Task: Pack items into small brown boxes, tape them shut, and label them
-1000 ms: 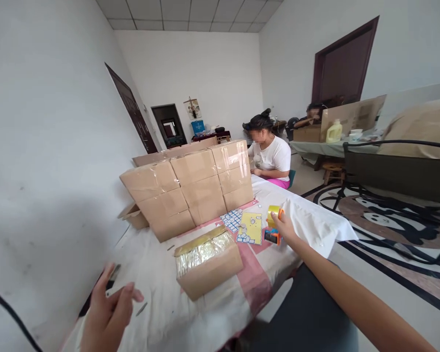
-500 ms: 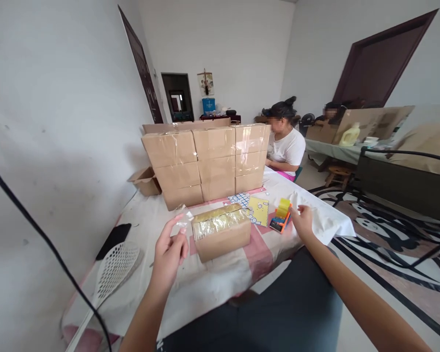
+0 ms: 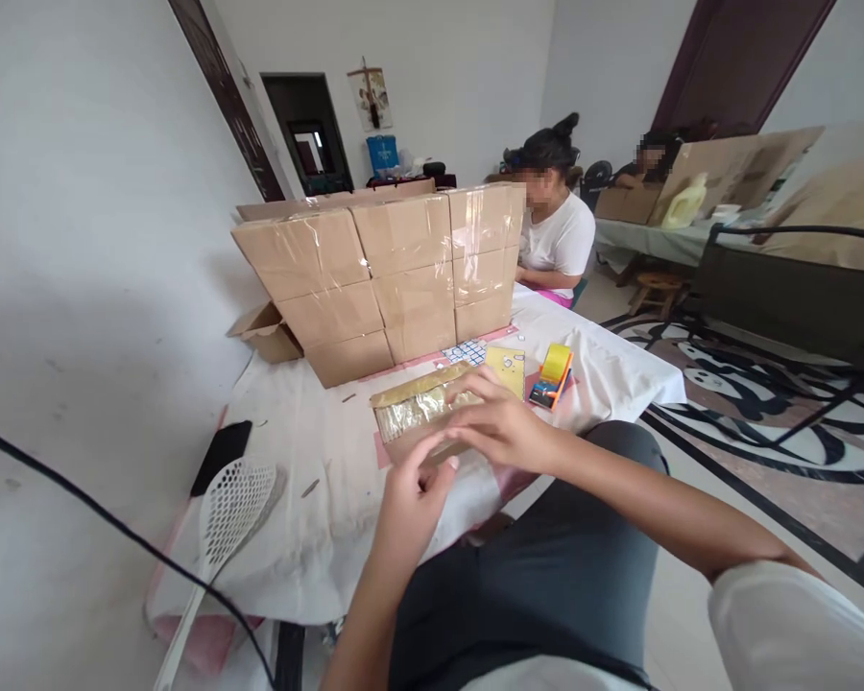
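My left hand (image 3: 418,489) is in front of a small cardboard box (image 3: 418,413) with shiny clear tape across its top. Its index finger reaches toward my right hand, with the thumb apart below. My right hand (image 3: 500,422) spreads its fingers over the box's right end, hiding part of it. The fingertips of both hands meet or nearly meet; whether a bit of tape lies between them is too small to tell. An orange and blue tape dispenser (image 3: 551,384) with a yellow roll rests on the table right of the box, apart from my hands.
Taped cardboard boxes (image 3: 396,278) stand stacked behind the small box. A yellow printed sheet (image 3: 505,363) lies near the dispenser. A white fly swatter (image 3: 237,499) and a black cloth (image 3: 223,456) are at the left. Across the table sits a person in a white shirt (image 3: 562,235).
My right hand has left the tape dispenser and come over the small box. My left hand, which had clear tape at its fingertips, has moved right to meet it. The view has tilted down.
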The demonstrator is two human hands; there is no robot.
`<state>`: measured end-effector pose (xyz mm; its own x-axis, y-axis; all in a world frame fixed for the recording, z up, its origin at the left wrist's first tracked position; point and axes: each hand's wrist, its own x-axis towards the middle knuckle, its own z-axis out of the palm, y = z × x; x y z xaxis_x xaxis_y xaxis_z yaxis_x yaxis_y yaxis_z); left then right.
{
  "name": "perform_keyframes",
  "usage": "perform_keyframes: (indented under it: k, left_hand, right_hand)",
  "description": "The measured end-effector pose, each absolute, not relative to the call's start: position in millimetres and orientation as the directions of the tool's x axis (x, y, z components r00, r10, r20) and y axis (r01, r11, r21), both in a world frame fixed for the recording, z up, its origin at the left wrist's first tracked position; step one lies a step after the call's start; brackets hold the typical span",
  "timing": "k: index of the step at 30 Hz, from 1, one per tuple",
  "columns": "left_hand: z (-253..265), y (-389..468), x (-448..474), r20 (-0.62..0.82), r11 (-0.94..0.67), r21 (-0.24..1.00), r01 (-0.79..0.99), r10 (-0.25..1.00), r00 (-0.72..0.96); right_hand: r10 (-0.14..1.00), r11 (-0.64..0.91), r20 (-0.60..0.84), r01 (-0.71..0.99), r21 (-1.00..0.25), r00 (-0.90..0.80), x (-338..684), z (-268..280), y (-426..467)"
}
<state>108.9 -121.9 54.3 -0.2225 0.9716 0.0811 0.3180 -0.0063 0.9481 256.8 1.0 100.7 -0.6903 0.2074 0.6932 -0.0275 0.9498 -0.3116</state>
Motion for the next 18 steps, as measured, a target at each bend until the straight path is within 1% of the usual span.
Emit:
perform_keyframes:
  k: [1,3,5,6,7,8,9,10,11,12,13,14,15,16,17,18]
  left_hand:
    - [49.3,-121.3,112.6,0.015,0.044,0.951,0.306,0.982,-0.186]
    - [39.2,-120.4,113.7,-0.109,0.162,0.917,0.365,0.981,-0.161]
    - [29.6,-120.2,107.5,-0.165,0.266,0.846,0.462,0.955,-0.247]
    - [25.4,-120.4,102.9,-0.145,0.293,0.822,0.488,0.937,-0.318]
    - [22.2,-120.9,98.1,-0.085,0.292,0.821,0.491,0.912,-0.401]
    - [20.2,-121.2,93.8,0.020,0.251,0.838,0.484,0.873,-0.488]
    - [19.9,-121.0,90.4,0.172,0.166,0.857,0.487,0.799,-0.576]
    - [21.2,-119.9,88.3,0.361,0.045,0.848,0.529,0.681,-0.637]
    - [23.8,-117.2,87.6,0.553,-0.078,0.786,0.613,0.531,-0.642]
    - [27.2,-112.8,88.3,0.715,-0.167,0.672,0.722,0.399,-0.574]
    - [30.6,-106.3,90.4,0.826,-0.208,0.532,0.821,0.341,-0.449]
    - [33.0,-98.0,93.3,0.877,-0.215,0.400,0.891,0.373,-0.303]
    - [33.7,-88.4,96.9,0.864,-0.205,0.300,0.932,0.473,-0.174]
    - [32.3,-78.0,100.5,0.796,-0.184,0.241,0.953,0.599,-0.086]
    - [28.9,-68.0,103.8,0.708,-0.153,0.215,0.964,0.705,-0.046]
    - [23.6,-59.0,106.5,0.630,-0.121,0.204,0.971,0.776,-0.035]
  right_hand:
    - [0.195,0.959,0.696,-0.015,-0.283,-0.691,270.5,93.8,-3.2]
    - [0.209,0.962,0.721,0.007,-0.273,-0.661,298.2,88.8,-12.0]
    - [0.306,0.934,0.731,0.045,-0.354,-0.610,320.3,98.4,-18.0]
    - [0.367,0.909,0.715,0.067,-0.411,-0.595,326.9,107.4,-18.0]
    - [0.418,0.882,0.686,0.085,-0.463,-0.596,329.5,117.4,-15.1]
    - [0.450,0.857,0.647,0.094,-0.507,-0.616,327.5,126.9,-8.9]
    - [0.463,0.835,0.607,0.087,-0.544,-0.646,321.0,134.4,0.7]
    - [0.458,0.819,0.574,0.072,-0.569,-0.679,310.1,138.6,13.2]
    - [0.444,0.807,0.544,0.054,-0.587,-0.712,295.6,139.2,27.9]
    - [0.424,0.803,0.521,0.042,-0.594,-0.741,278.5,136.3,43.8]
    - [0.406,0.807,0.497,0.045,-0.589,-0.767,259.9,130.3,59.9]
    - [0.393,0.814,0.465,0.066,-0.577,-0.793,241.0,122.4,75.0]
    - [0.399,0.825,0.427,0.114,-0.553,-0.811,223.1,113.5,88.6]
    - [0.402,0.843,0.383,0.173,-0.509,-0.832,207.1,104.6,100.0]
    - [0.395,0.866,0.339,0.223,-0.448,-0.854,193.8,96.5,109.3]
    - [0.381,0.889,0.297,0.258,-0.379,-0.875,183.4,89.6,116.8]
